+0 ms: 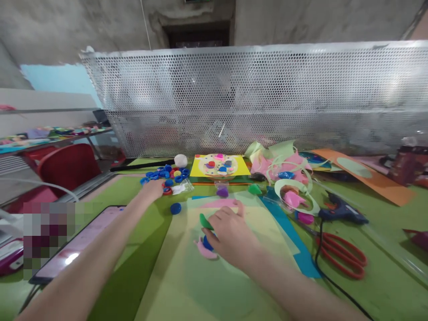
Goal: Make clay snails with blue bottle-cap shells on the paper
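My right hand (229, 229) is over pale yellow sheets, thumb and fingers drawn together at a small curved green piece (205, 221), perhaps modelling clay. Under the thumb, partly covered, is a blue bottle cap (207, 243). A curved pink piece (205, 250) lies against that cap. My left hand (154, 191) reaches among a heap of blue bottle caps (165, 171), beside a red and blue cap (167, 189); its fingertips are too indistinct to show a grip. One blue cap (175, 208) sits alone at the sheet's edge.
Behind stands a yellow card (240, 166) with a decorated disc. Paper scraps (281, 162), a glue gun (344, 209) and red-handled scissors (344, 254) lie to the right. A phone (80, 240) lies left, under my forearm. A perforated metal panel (254, 98) closes the back.
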A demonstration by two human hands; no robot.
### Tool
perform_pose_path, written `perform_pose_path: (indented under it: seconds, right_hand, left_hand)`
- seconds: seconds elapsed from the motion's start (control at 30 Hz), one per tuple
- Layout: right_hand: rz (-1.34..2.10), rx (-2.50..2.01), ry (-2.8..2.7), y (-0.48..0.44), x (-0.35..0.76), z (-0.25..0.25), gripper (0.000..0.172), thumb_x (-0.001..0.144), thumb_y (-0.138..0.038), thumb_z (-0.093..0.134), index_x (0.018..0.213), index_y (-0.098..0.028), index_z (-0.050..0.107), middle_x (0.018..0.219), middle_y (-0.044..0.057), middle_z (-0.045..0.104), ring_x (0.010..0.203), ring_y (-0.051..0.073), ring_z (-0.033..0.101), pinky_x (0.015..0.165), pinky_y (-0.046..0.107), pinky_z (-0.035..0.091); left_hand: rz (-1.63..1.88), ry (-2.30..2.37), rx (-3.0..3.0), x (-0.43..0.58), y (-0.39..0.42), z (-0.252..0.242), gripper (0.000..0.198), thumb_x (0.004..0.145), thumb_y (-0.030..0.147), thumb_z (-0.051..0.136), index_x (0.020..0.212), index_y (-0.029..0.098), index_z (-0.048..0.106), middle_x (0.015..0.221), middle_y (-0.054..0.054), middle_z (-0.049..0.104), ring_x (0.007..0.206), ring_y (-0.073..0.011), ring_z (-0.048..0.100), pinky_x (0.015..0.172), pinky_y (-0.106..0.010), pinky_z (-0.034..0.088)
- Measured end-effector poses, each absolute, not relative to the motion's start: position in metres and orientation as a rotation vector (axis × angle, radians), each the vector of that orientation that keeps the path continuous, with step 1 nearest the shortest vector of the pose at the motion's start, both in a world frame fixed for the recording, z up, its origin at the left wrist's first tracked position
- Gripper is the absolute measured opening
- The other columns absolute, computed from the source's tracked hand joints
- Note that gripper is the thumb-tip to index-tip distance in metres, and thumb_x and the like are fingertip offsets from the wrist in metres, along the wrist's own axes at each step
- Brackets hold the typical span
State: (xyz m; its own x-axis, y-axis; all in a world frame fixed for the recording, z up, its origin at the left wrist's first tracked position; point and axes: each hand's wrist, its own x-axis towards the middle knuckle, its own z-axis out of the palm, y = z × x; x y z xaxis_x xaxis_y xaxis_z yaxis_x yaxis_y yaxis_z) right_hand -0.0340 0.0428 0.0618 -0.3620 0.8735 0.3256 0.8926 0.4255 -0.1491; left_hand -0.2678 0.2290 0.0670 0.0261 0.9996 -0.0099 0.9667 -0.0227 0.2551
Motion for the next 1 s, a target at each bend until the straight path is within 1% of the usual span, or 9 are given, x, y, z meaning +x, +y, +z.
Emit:
perform_pose_path:
  seconds: [0.17, 0.3, 0.57, 0.8, 0.9, 1.0]
  right_hand:
    - [-0.054, -1.53, -2.331, 0.042, -0.033, 0.067, 0.019, 0.089, -0.025, 0.051, 0.082, -0.014, 0.066, 0.081, 0.007, 0.068, 0.088, 0.024, 0.061, 0.097, 0.055, 0.027]
    - [-0.053, -1.537, -2.339, 0.043, -0.033, 0.067, 0.022, 0.09, -0.026, 0.05, 0.08, -0.014, 0.066, 0.08, 0.008, 0.068, 0.087, 0.024, 0.061, 0.098, 0.055, 0.027]
    - [-0.011, -1.579, -2.373, 0.041, -0.032, 0.069, 0.025, 0.092, -0.027, 0.047, 0.082, -0.014, 0.066, 0.082, 0.008, 0.068, 0.09, 0.024, 0.059, 0.1, 0.056, 0.026]
    - [-0.017, -1.571, -2.379, 0.043, -0.031, 0.068, 0.027, 0.092, -0.028, 0.045, 0.083, -0.014, 0.066, 0.081, 0.007, 0.068, 0.089, 0.024, 0.059, 0.099, 0.057, 0.026]
    - [-0.034, -1.573, -2.38, 0.042, -0.032, 0.065, 0.027, 0.092, -0.028, 0.045, 0.083, -0.014, 0.066, 0.081, 0.007, 0.067, 0.088, 0.024, 0.059, 0.099, 0.056, 0.026]
    - [-0.051, -1.562, -2.388, 0.042, -0.032, 0.064, 0.025, 0.091, -0.028, 0.047, 0.082, -0.014, 0.065, 0.078, 0.007, 0.067, 0.085, 0.023, 0.059, 0.098, 0.056, 0.025]
  left_hand:
    - [0.107, 2.001, 1.958, -0.274, 0.213, 0.091, 0.03, 0.089, 0.032, 0.057, 0.115, 0.018, 0.056, 0.118, -0.007, 0.059, 0.098, -0.0226, 0.061, 0.082, -0.042, 0.053]
    - [0.093, 1.945, 1.937, -0.282, 0.199, 0.099, 0.03, 0.089, 0.032, 0.056, 0.116, 0.018, 0.055, 0.117, -0.008, 0.059, 0.097, -0.0214, 0.062, 0.081, -0.042, 0.053]
    - [0.114, 1.881, 2.22, -0.285, 0.204, 0.076, 0.031, 0.089, 0.031, 0.056, 0.118, 0.02, 0.055, 0.122, -0.008, 0.057, 0.102, -0.0227, 0.06, 0.085, -0.044, 0.051]
    - [-0.01, 1.785, 2.237, -0.297, 0.188, 0.064, 0.029, 0.089, 0.032, 0.057, 0.115, 0.018, 0.056, 0.118, -0.007, 0.059, 0.099, -0.0224, 0.061, 0.083, -0.042, 0.052]
    - [0.006, 1.719, 2.224, -0.3, 0.18, 0.062, 0.028, 0.089, 0.032, 0.057, 0.112, 0.018, 0.058, 0.115, -0.007, 0.061, 0.098, -0.0222, 0.061, 0.083, -0.043, 0.052]
    - [0.095, 1.665, 2.196, -0.299, 0.173, 0.062, 0.024, 0.089, 0.031, 0.057, 0.108, 0.016, 0.059, 0.11, -0.006, 0.063, 0.094, -0.0203, 0.063, 0.081, -0.041, 0.053]
